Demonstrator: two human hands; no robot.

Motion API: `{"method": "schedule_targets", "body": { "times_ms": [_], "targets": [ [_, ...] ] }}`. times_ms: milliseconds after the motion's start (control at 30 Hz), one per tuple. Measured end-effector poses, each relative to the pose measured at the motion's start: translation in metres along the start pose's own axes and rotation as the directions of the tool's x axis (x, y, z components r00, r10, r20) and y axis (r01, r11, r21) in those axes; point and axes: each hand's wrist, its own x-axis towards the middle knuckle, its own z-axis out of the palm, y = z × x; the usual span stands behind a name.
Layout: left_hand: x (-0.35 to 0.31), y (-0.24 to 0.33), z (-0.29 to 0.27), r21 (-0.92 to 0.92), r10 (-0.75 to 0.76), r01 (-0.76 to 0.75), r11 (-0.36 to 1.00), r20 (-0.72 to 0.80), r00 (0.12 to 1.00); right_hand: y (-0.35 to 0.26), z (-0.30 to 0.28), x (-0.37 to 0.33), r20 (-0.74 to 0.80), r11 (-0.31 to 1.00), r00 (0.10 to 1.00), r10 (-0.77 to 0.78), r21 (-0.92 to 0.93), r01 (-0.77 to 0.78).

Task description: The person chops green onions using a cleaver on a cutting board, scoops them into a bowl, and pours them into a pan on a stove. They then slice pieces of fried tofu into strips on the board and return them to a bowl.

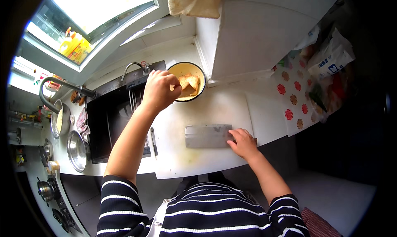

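Observation:
My left hand (161,90) is over the left rim of a yellow bowl with a dark edge (201,88), its fingers curled together. A small yellowish bit shows at the fingertips; the rest of what they hold, if anything, is hidden. Golden-brown food pieces (189,83) lie in the bowl. On the white cutting board (198,164), a wide cleaver (206,136) lies flat with its handle toward the right. My right hand (243,143) grips it where blade and handle meet.
Left of the board is a black sink (101,133) with a grey faucet (68,84). A steel bowl (77,151) stands at its left. A window frame (120,34) juts in above. Plastic bags (331,59) lie on a flowered cloth (295,98) at the right.

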Motion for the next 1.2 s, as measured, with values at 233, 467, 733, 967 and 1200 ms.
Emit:
{"method": "schedule_targets", "body": {
  "times_ms": [233,467,733,967,1200],
  "targets": [
    [-0.099,0.02,0.022,-0.378,-0.12,0.116,0.918,0.013,0.993,0.009,0.006,-0.022,0.084,0.975,0.996,-0.038,-0.213,0.056],
    [-0.194,0.013,0.066,-0.107,-0.109,0.129,0.986,0.174,0.979,0.006,0.017,-0.021,0.149,0.923,0.982,-0.115,-0.351,0.161],
    [-0.188,0.014,0.06,-0.074,-0.166,0.153,0.985,-0.229,0.959,-0.066,-0.003,-0.003,0.001,0.925,0.925,-0.379,0.029,0.379],
    [-0.215,0.02,0.091,-0.117,-0.324,0.31,0.944,-0.129,0.937,-0.009,0.013,-0.022,0.147,0.889,0.988,-0.048,-0.444,0.11],
    [-0.262,0.021,0.1,0.093,-0.461,0.464,0.881,-0.058,0.886,0.019,0.026,-0.023,0.12,0.902,0.98,-0.157,-0.386,0.191]
  ]
}}
